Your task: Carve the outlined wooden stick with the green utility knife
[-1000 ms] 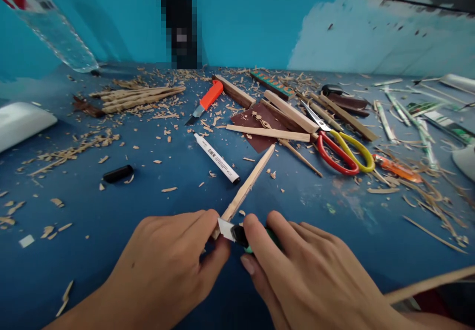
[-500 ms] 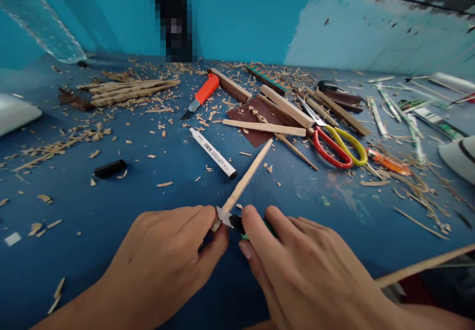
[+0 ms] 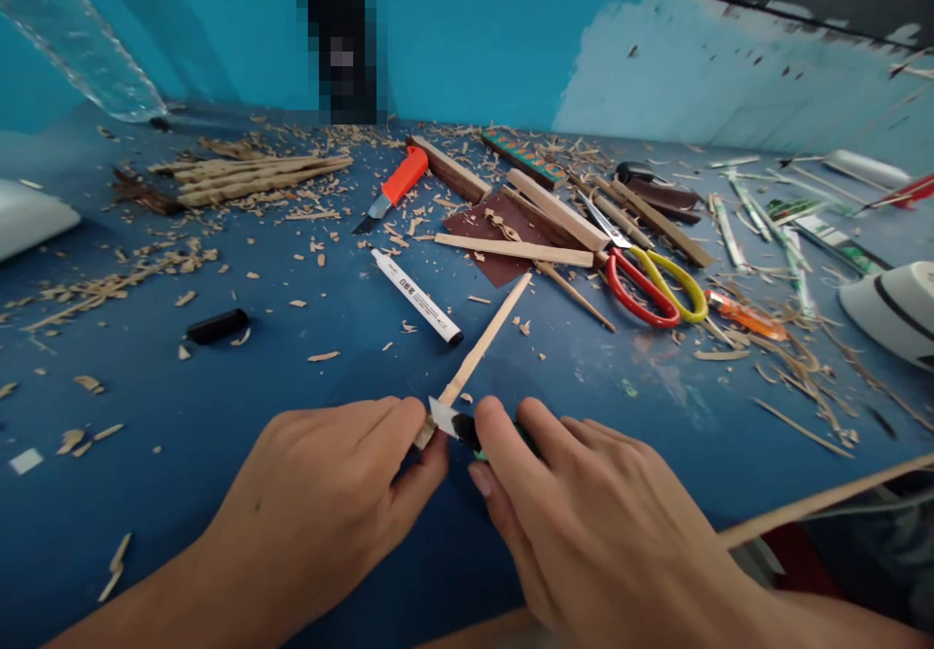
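In the lower centre of the frame, the person's left hand (image 3: 342, 493) is clamped on the near end of a wooden stick (image 3: 485, 342), thumb below and fingers above. The stick slants away toward the upper right, its far end near the middle of the frame. At lower right of centre, the right hand (image 3: 605, 503) is closed around a green-and-black knife (image 3: 465, 428), whose blade lies across the stick just beside the left fingertips; how deep its edge sits cannot be told.

Beyond the hands, a white marker (image 3: 415, 296) lies on the blue surface (image 3: 350, 313) at the centre, its black cap (image 3: 217, 326) well apart toward the left. An orange-handled knife (image 3: 404, 177) rests in the upper centre. Right of it, a pale wooden strip (image 3: 518, 250) crosses a brown sheet (image 3: 500, 271), near red-and-yellow scissors (image 3: 653, 284). At upper left, a bundle of carved sticks (image 3: 263, 180) lies among shavings.
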`<move>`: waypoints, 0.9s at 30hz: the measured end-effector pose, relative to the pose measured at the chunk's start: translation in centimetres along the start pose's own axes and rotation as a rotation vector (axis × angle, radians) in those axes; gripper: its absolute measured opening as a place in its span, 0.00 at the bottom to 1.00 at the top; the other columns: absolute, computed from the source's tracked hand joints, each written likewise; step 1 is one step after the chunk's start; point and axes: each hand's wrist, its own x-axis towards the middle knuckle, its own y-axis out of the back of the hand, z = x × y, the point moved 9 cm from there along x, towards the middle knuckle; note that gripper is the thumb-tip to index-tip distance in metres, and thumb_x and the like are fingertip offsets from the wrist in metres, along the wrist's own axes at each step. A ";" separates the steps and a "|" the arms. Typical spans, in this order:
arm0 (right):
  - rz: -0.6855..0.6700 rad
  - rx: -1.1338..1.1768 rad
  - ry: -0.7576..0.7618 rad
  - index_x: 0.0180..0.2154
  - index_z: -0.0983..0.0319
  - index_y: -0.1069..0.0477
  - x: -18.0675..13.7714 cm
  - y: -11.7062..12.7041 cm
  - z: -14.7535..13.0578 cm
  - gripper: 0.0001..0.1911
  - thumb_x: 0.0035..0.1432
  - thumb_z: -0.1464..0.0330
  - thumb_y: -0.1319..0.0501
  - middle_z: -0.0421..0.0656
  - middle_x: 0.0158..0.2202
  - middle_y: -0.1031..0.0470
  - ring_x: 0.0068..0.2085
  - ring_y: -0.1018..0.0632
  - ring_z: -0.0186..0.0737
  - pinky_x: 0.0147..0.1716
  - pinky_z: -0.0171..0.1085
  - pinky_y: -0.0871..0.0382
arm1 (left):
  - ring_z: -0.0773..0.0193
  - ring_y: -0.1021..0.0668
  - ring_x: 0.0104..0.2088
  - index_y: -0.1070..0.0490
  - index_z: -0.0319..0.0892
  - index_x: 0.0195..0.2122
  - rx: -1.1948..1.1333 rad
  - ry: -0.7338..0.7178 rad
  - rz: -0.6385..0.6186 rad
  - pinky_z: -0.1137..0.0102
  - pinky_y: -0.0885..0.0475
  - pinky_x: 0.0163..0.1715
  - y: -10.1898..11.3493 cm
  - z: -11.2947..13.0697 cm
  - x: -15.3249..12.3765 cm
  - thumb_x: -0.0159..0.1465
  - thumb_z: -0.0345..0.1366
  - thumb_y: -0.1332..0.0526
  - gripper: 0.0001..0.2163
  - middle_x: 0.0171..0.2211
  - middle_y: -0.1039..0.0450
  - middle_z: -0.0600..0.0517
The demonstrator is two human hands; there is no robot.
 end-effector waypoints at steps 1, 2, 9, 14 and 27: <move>-0.005 -0.001 0.001 0.48 0.57 0.37 -0.1 0.0 0.0 0.08 0.71 0.67 0.50 0.38 0.32 0.28 0.25 0.23 0.45 0.25 0.43 0.39 | 0.66 0.33 0.13 0.41 0.49 0.23 0.004 -0.005 0.005 0.64 0.44 0.18 0.0 0.1 -0.1 0.73 0.34 0.48 0.17 0.16 0.40 0.60; -0.008 -0.004 0.002 0.49 0.57 0.37 -0.1 0.0 0.0 0.08 0.70 0.67 0.50 0.38 0.32 0.28 0.25 0.23 0.45 0.25 0.43 0.40 | 0.66 0.33 0.13 0.41 0.49 0.24 0.015 -0.014 0.012 0.64 0.43 0.18 0.1 0.2 -0.2 0.73 0.34 0.49 0.17 0.16 0.40 0.60; -0.058 -0.129 -0.026 0.55 0.57 0.39 -0.2 -0.6 -0.2 0.17 0.66 0.69 0.45 0.38 0.29 0.29 0.22 0.26 0.46 0.25 0.43 0.44 | 0.64 0.33 0.15 0.40 0.49 0.25 0.131 -0.068 0.061 0.62 0.43 0.20 0.6 1.0 -0.8 0.74 0.33 0.49 0.17 0.16 0.40 0.60; -0.037 -0.222 -0.103 0.57 0.55 0.40 -0.1 -0.9 -0.5 0.20 0.65 0.70 0.41 0.38 0.30 0.29 0.21 0.27 0.43 0.25 0.42 0.49 | 0.63 0.32 0.15 0.36 0.47 0.25 0.193 -0.076 0.075 0.63 0.44 0.20 0.4 1.2 -0.8 0.73 0.31 0.48 0.17 0.16 0.39 0.58; -0.011 -0.021 -0.089 0.61 0.56 0.41 -1.1 -0.4 -0.6 0.17 0.74 0.64 0.50 0.41 0.36 0.25 0.26 0.23 0.45 0.26 0.42 0.46 | 0.64 0.30 0.15 0.35 0.46 0.24 0.177 -0.042 0.073 0.64 0.41 0.19 0.8 1.1 -0.7 0.71 0.30 0.46 0.16 0.16 0.37 0.59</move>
